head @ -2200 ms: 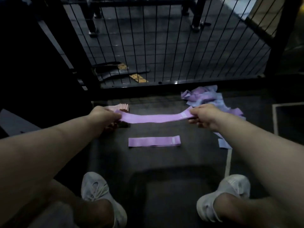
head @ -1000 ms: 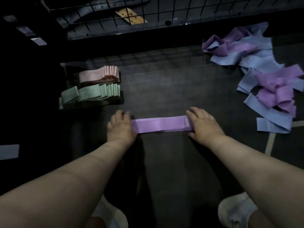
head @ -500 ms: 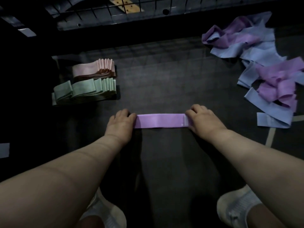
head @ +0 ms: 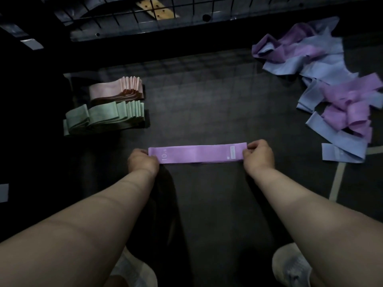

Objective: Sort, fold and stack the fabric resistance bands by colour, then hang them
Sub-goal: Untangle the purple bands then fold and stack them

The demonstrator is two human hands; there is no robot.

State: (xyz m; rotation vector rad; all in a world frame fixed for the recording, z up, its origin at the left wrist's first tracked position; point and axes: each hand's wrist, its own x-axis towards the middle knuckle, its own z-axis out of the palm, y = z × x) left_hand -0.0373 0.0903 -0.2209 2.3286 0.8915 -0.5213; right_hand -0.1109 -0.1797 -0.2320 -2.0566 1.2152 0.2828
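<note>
The purple band (head: 196,154), marked 10 LB, lies flat and straight on the dark floor mat (head: 207,100), in the middle, just ahead of the person. The left hand (head: 143,162) pinches its left end with curled fingers, and the right hand (head: 259,155) pinches its right end between thumb and fingers. A thin purple edge shows along its near side, probably another purple band underneath, so this looks like the start of a purple stack.

To the left, well apart, stand 2 finished stacks. The pink stack (head: 116,90) is farther off, and the green stack (head: 103,117) is just beside it on the near side. To the right lies a loose pile (head: 331,79) of purple and blue bands, tangled and unfolded.

By my judgement, 2 colours are done and purple has barely begun. Blue has not been started, and much of the pile is left to sort. Nothing is hung yet, and no hook or rail for hanging is plain to see. A wire mesh fence (head: 165,9) runs along the far edge.
</note>
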